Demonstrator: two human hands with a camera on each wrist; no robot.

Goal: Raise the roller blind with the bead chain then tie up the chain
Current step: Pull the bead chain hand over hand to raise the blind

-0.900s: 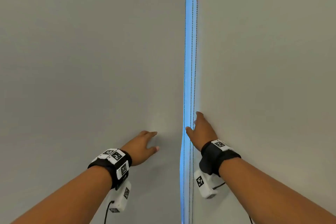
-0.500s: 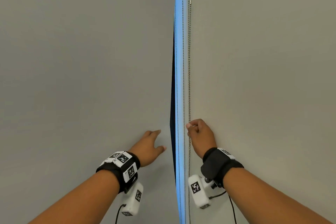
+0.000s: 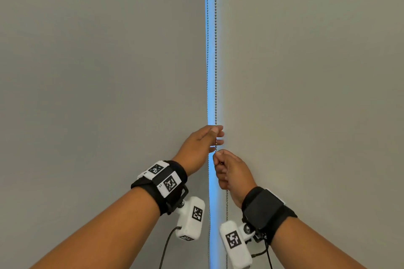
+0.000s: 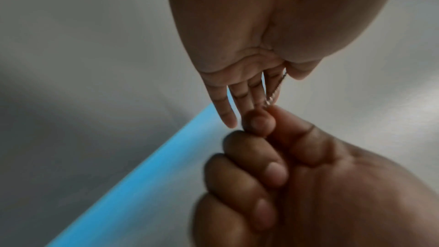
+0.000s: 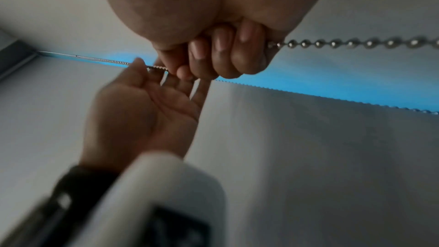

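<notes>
The bead chain [image 3: 215,50] is pinched between thumb and forefinger of the left hand [image 3: 200,147], other fingers straight and apart; just below, the right hand [image 3: 232,173] is curled tight round the same strand. The chain hangs in the lit gap between two lowered roller blinds [image 3: 306,94]. Short, straight-down hand-over-hand pulls are advised, one grip kept closed throughout, so no beads are slipped

Blinds [image 3: 306,94] flank chain [image 3: 215,50] closely.
</notes>
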